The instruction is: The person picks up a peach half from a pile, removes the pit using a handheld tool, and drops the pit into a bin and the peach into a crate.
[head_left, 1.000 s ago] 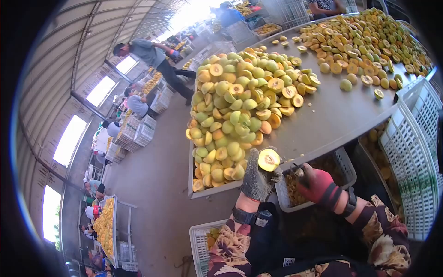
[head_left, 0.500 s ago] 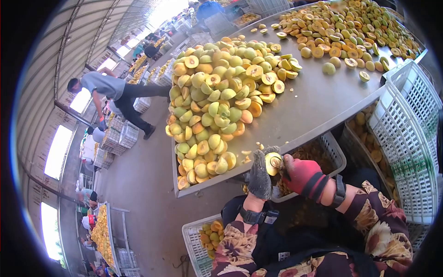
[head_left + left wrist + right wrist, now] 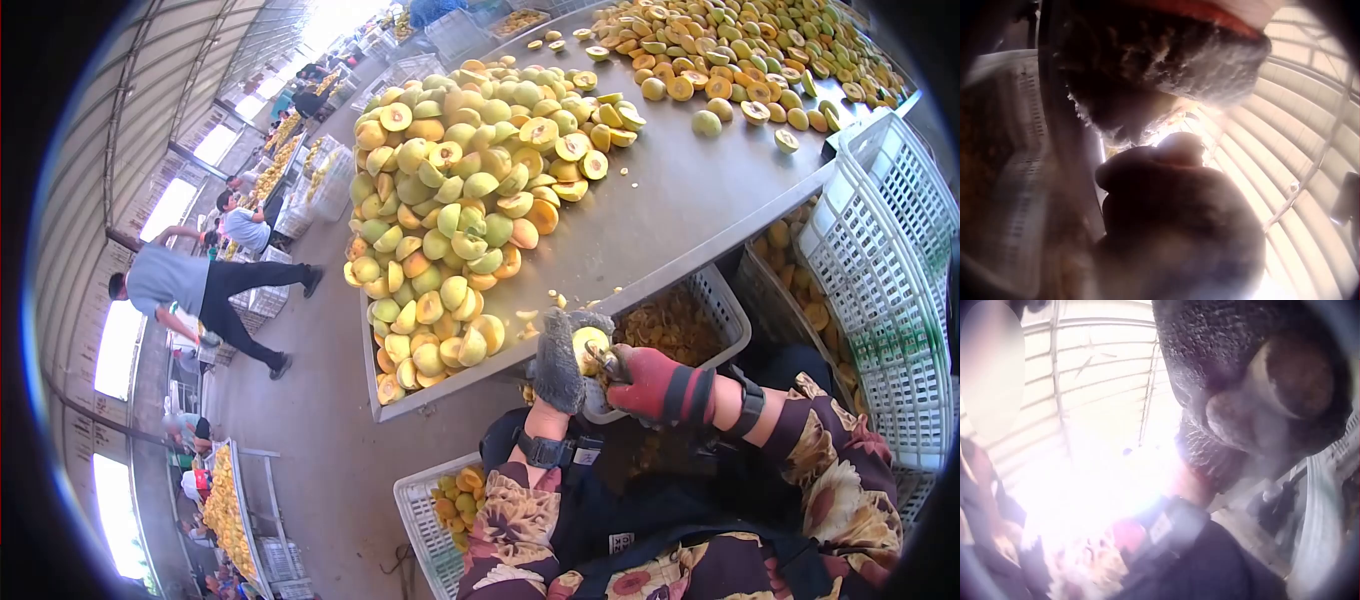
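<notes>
In the head view a halved yellow fruit lies in the grip of the left hand, which wears a grey glove. The right hand, in a red and dark glove, is curled against the fruit's right side around a small tool, mostly hidden by the fingers. Left of both hands, a big heap of halved green and yellow fruit covers the metal table. Dark, backlit gloves fill much of both wrist views; in the left wrist view the left hand is above the right.
Below the table edge stands a white crate of scraps. Another crate with fruit is at the lower left, and tall white crates lean at the right. More fruit lies at the far end. A person walks in the aisle.
The right hand has come from apart to against the fruit in the left hand. The view has shifted, and the walking person is farther left and lower.
</notes>
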`<state>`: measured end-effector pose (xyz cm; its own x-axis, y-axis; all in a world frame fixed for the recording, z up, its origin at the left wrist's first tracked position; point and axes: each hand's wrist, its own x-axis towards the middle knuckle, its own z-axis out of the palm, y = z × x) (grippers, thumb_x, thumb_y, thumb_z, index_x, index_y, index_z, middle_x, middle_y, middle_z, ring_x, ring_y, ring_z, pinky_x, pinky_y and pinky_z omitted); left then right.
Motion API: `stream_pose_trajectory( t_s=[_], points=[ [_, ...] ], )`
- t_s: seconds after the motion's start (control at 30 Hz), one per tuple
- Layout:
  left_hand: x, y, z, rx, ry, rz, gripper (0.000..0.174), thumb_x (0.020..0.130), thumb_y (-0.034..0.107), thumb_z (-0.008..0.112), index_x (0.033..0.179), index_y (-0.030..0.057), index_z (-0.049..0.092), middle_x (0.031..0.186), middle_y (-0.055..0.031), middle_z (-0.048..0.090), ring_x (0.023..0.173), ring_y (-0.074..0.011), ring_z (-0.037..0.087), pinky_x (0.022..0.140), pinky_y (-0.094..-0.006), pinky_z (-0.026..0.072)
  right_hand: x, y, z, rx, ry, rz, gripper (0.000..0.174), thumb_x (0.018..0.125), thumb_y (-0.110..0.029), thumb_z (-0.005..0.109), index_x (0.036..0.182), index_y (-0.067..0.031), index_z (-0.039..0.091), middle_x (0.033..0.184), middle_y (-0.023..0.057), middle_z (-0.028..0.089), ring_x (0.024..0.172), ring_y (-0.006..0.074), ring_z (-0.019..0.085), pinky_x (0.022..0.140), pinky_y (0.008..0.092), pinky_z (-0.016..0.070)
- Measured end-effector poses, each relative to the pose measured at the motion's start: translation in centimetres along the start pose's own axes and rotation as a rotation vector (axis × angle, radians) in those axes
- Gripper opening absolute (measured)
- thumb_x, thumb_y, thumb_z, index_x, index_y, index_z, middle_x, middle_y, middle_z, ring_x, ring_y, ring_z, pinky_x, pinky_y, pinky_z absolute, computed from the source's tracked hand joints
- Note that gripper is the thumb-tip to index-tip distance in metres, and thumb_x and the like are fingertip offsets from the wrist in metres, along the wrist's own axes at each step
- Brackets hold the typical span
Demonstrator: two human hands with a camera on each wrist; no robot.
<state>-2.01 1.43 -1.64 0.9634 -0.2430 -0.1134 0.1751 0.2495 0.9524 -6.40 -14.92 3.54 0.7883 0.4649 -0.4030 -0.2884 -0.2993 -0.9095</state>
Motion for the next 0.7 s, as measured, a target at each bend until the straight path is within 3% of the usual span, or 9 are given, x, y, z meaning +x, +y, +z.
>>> stream_pose_trajectory(
  t_s=[0.13, 0.23, 0.37, 0.4, 0.47, 0.53, 0.63, 0.7],
  points=[
    [0.6, 0.7, 1.0, -0.295, -0.161, 0.069, 0.067, 0.096, 0.062, 0.022, 0.095, 0.0045, 0.058, 0.086, -0.0085, 0.061, 0.078, -0.0215, 0.059, 0.078, -0.0341, 0.05, 1.0, 1.7, 0.4, 0.326, -0.078, -0.009, 0.02, 0.085, -0.019, 0.055, 0.094, -0.0016, 0.054, 0.059, 0.0072, 0.057, 0.041, 0.016, 0.053, 0.036, 0.0313, 0.0418],
    [-0.1, 1.8, 2.4, -0.319, 0.043, 0.064, 0.063, 0.095, 0.062, 0.022, 0.097, 0.0079, 0.054, 0.088, -0.0075, 0.058, 0.078, -0.0217, 0.057, 0.077, -0.0353, 0.0497, 0.5, 1.3, -0.2, 0.463, -0.136, 0.015, 0.016, 0.085, -0.018, 0.055, 0.085, -0.0022, 0.056, 0.059, 0.0073, 0.057, 0.04, 0.0154, 0.052, 0.035, 0.0304, 0.0402],
    [-0.2, -0.3, 1.9, -0.184, 0.139, 0.072, 0.05, 0.098, 0.054, 0.031, 0.098, 0.0095, 0.054, 0.09, -0.0069, 0.059, 0.08, -0.02, 0.058, 0.072, -0.0338, 0.051, 1.2, 1.9, 0.1, 0.527, -0.154, -0.011, 0.015, 0.085, -0.016, 0.055, 0.081, -0.0019, 0.057, 0.059, 0.0074, 0.057, 0.04, 0.015, 0.051, 0.035, 0.0306, 0.0405],
    [-0.1, -0.4, 1.6, -0.186, 0.134, 0.061, 0.045, 0.1, 0.047, 0.032, 0.096, 0.0086, 0.054, 0.086, -0.0073, 0.059, 0.077, -0.0196, 0.059, 0.071, -0.0331, 0.0517, 1.1, 2.0, 0.2, 0.488, -0.144, 0.005, 0.015, 0.085, -0.016, 0.055, 0.084, -0.0013, 0.057, 0.06, 0.0072, 0.058, 0.04, 0.0152, 0.051, 0.036, 0.0308, 0.0411],
    [0.0, -0.6, 1.1, 0.224, 0.165, 0.255, 0.046, 0.1, 0.046, 0.031, 0.094, 0.0074, 0.055, 0.083, -0.0085, 0.06, 0.074, -0.0203, 0.059, 0.071, -0.0332, 0.0518, 0.5, 0.9, 0.0, 0.402, -0.126, 0.032, 0.016, 0.084, -0.016, 0.056, 0.089, -0.0002, 0.057, 0.061, 0.0069, 0.059, 0.041, 0.0156, 0.052, 0.037, 0.0312, 0.0422],
    [0.3, -1.2, 0.5, 0.387, 0.181, 0.349, 0.049, 0.101, 0.046, 0.029, 0.091, 0.006, 0.056, 0.081, -0.0095, 0.061, 0.072, -0.0205, 0.06, 0.07, -0.033, 0.0519, 0.7, 1.3, 0.4, 0.303, -0.049, -0.047, 0.022, 0.084, -0.017, 0.057, 0.097, 0.0006, 0.055, 0.062, 0.0069, 0.059, 0.042, 0.0164, 0.054, 0.038, 0.0317, 0.0438],
    [0.3, -1.5, 0.3, 0.313, 0.148, 0.281, 0.054, 0.101, 0.046, 0.029, 0.086, 0.0038, 0.059, 0.078, -0.0101, 0.063, 0.07, -0.0199, 0.061, 0.069, -0.0318, 0.052, 1.8, 3.2, 1.3, 0.058, 0.066, -0.159, 0.031, 0.083, -0.019, 0.058, 0.106, 0.0006, 0.051, 0.065, 0.0069, 0.06, 0.045, 0.0175, 0.057, 0.039, 0.0321, 0.046],
    [-0.1, 1.2, 1.2, 0.342, 0.068, 0.162, 0.058, 0.101, 0.047, 0.029, 0.082, 0.0024, 0.061, 0.075, -0.0097, 0.064, 0.069, -0.0192, 0.062, 0.068, -0.0306, 0.052, 2.2, 4.3, 1.5, -0.057, 0.1, -0.212, 0.032, 0.083, -0.019, 0.058, 0.108, -0.0001, 0.05, 0.065, 0.0073, 0.06, 0.046, 0.0179, 0.059, 0.04, 0.032, 0.047]
  ],
)
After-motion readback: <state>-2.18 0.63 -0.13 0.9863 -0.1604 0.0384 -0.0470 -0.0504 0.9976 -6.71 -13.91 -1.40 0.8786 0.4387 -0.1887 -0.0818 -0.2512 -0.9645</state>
